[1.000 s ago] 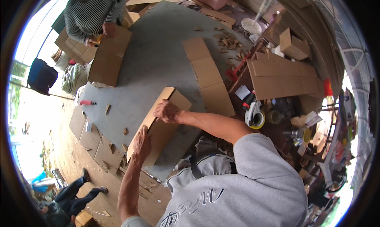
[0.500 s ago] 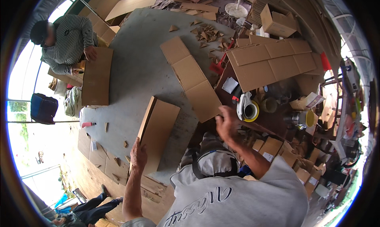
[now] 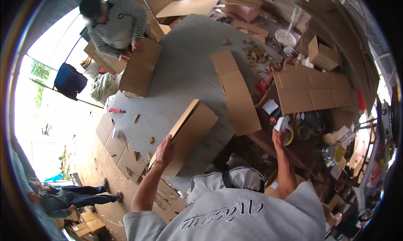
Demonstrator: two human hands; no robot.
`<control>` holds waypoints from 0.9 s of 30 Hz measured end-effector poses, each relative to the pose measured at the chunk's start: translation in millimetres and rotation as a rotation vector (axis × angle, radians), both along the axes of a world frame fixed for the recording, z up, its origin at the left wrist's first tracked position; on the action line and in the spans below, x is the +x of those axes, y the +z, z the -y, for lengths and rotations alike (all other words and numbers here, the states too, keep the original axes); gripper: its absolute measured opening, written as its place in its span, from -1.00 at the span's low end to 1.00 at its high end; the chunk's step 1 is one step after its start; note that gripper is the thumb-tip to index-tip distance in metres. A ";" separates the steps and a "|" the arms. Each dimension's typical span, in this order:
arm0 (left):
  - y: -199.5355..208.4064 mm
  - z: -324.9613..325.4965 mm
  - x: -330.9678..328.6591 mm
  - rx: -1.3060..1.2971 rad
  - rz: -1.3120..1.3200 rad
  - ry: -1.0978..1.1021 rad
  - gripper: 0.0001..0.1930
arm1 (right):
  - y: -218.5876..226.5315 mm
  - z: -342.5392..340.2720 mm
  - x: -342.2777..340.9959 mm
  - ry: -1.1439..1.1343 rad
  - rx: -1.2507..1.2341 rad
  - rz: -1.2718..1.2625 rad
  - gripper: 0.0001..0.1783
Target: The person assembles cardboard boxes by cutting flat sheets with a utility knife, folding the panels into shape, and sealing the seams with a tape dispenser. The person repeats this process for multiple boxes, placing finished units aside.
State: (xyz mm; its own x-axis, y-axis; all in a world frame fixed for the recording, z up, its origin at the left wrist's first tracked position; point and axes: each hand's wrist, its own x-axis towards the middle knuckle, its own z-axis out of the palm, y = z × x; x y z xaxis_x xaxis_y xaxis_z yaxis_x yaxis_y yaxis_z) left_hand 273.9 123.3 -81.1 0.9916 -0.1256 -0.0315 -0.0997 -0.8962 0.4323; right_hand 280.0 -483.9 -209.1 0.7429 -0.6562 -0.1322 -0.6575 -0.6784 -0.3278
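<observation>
In the head view, the left hand [image 3: 164, 150] presses against the near edge of a folded cardboard box [image 3: 191, 134] that stands tilted on the grey tabletop [image 3: 184, 73], just in front of the person. Its fingers are curled over that edge, clamped on the cardboard, with the flat brown face turned to the right.

The right hand [image 3: 278, 134] reaches out to the right, well apart from the box, and its fingers are closed around a tape dispenser [image 3: 284, 125] with a white body and a yellowish roll. It is over a dark, cluttered surface at the tabletop's right side, beside a small white paper slip [image 3: 270, 106].

Between the 2 hands, a long flattened cardboard strip [image 3: 235, 92] of 3 panels lies on the tabletop. Further right, a large flattened carton [image 3: 315, 92] with creased panels leans over the clutter. A red-handled tool [image 3: 116, 111] lies near the tabletop's left edge, with small cardboard scraps [image 3: 256, 54] scattered at the far side.

At the far left corner another person in a striped top [image 3: 117, 24] bends over a separate cardboard sheet [image 3: 140, 69], both hands on it. A blue bag [image 3: 69, 79] hangs beside that person. Below left, someone in dark trousers [image 3: 84, 197] sits on the floor among flat cardboard pieces.
</observation>
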 end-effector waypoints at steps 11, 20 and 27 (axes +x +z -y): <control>-2.0 -6.9 -5.9 -0.152 0.034 -0.026 -0.61 | 124.8 -121.7 -101.4 0.081 1.381 0.391 -0.35; 12.8 -4.0 -11.2 -0.306 0.199 0.061 -0.61 | 172.6 -299.7 -34.5 0.769 1.637 -0.129 -0.52; 25.0 -3.0 -6.7 -0.302 0.058 0.149 -0.56 | 143.2 -339.9 25.5 0.973 1.390 -0.366 -0.57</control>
State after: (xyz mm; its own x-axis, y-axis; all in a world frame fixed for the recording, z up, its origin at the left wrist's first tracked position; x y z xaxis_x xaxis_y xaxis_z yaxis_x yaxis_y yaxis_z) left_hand 267.2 126.3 -56.0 0.9988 0.0263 0.0423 -0.0094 -0.7349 0.6781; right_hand 305.6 -144.0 -66.0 0.5703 0.7166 -0.4014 -0.3804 -0.2027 -0.9023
